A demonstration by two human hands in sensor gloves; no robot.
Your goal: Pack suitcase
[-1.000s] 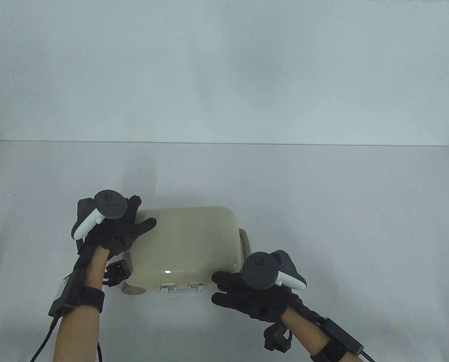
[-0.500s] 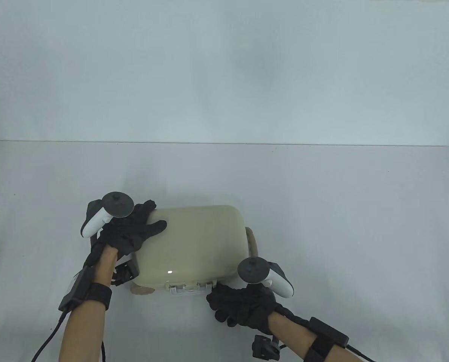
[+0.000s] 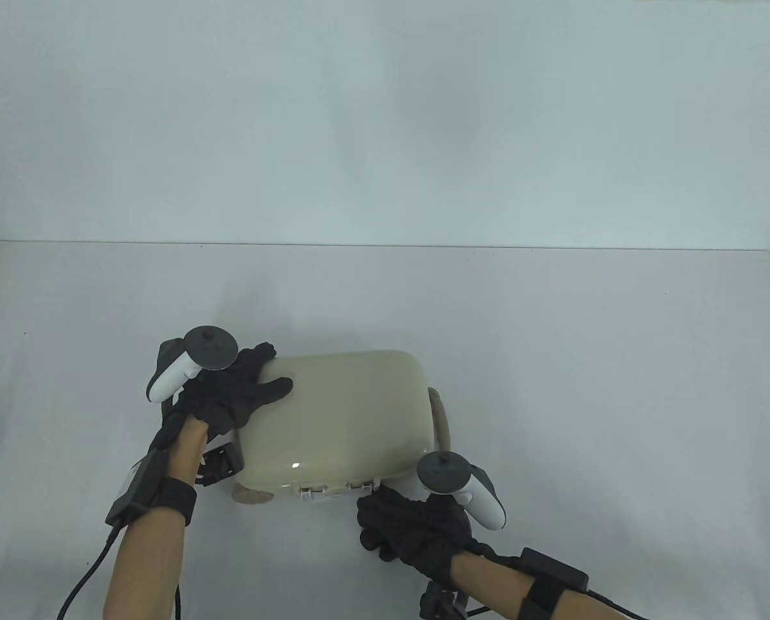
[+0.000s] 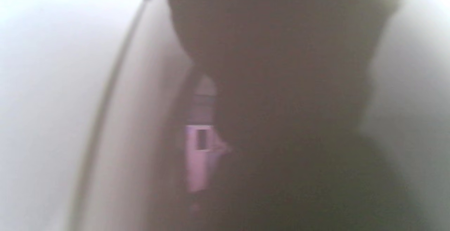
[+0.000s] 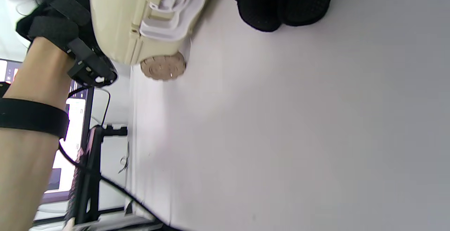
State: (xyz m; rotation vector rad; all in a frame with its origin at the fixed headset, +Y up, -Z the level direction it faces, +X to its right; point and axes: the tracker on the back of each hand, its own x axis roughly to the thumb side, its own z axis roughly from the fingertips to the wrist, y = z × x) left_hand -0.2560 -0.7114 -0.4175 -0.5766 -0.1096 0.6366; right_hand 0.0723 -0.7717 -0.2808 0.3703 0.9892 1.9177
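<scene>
Closed beige suitcase (image 3: 336, 420) lies flat on the table (image 3: 553, 361) btwn my hands: left hand (image 3: 227, 394) rests on its top-left corner w/ fingers spread wide, right hand (image 3: 417, 526) curled at the front-right corner beside the clear latch (image 3: 327, 489) (contact unclear).

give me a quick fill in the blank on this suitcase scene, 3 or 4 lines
1. The suitcase lies on the table with its lid ____.
2. The ____ hand rests on top of the suitcase's shell.
3. The right hand is at the near edge, beside the white ____.
4. The suitcase's shell is ____ in colour.

Missing words: closed; left; latch; beige
</scene>
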